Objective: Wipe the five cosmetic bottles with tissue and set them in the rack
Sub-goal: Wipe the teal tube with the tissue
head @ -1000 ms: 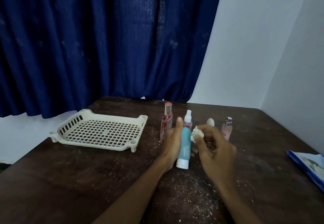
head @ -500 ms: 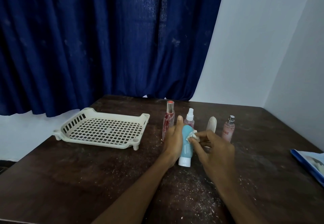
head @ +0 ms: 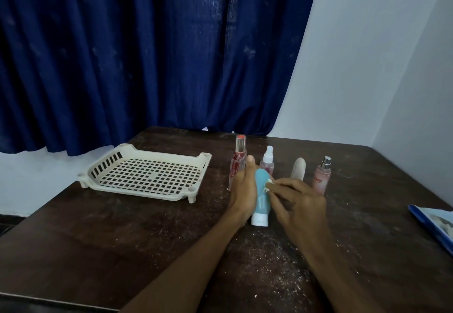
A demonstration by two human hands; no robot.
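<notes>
While four of the five cosmetic bottles are standing in a row on the dark wooden bench (head: 98,227), namely a tall red bottle (head: 239,163), a small spray bottle (head: 267,163), a cream tube (head: 298,169) and a pink perfume bottle (head: 322,178), the fifth, a blue tube (head: 261,197), is resting cap-down in the left hand (head: 241,190), whose fingers are curling round it. The right hand (head: 301,205) is pinching one tissue (head: 268,185) against the tube's upper end. One cream rack (head: 147,173) is sitting well apart to the left. The perfume's label is showing lettering too blurred to read. White crumbs are speckling the bench, with a navy curtain (head: 122,55) hanging behind.

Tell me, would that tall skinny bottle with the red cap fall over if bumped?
Probably. The tall, narrow clear bottle with the red cap stands upright, so a nudge could tip it. Its shiny sides may be slippery.
</notes>
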